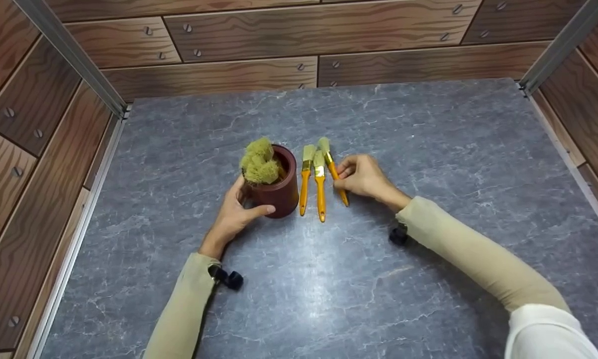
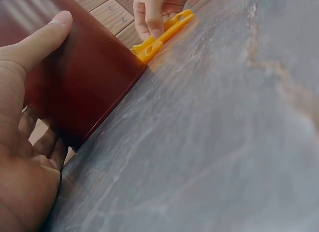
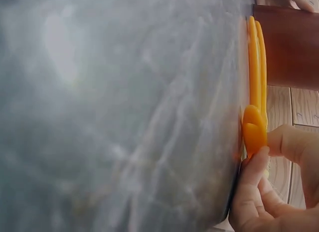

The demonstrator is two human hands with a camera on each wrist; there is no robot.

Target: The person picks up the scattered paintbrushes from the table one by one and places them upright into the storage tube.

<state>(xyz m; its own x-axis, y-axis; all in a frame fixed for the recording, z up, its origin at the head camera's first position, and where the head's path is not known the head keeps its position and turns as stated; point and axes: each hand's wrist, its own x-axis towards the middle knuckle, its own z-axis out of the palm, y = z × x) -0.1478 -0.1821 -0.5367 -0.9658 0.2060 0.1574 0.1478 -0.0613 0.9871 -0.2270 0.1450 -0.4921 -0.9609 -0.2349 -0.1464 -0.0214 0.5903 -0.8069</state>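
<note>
My left hand grips a dark red cylindrical cup from its left side, thumb across the near wall and fingers round behind. The cup stands upright on the table, and yellow-green fuzzy tufts lean out over its rim; their lower ends are hidden inside. Three paintbrushes with orange handles and pale bristles lie right of the cup: a left one, a middle one and a right one. Thumb and fingers of my right hand pinch the handle of the right paintbrush, whose bristles point away from me.
A grey marbled tabletop lies under everything. Wood-patterned walls with metal corner posts enclose its back and sides. A small black camera sits on each wrist.
</note>
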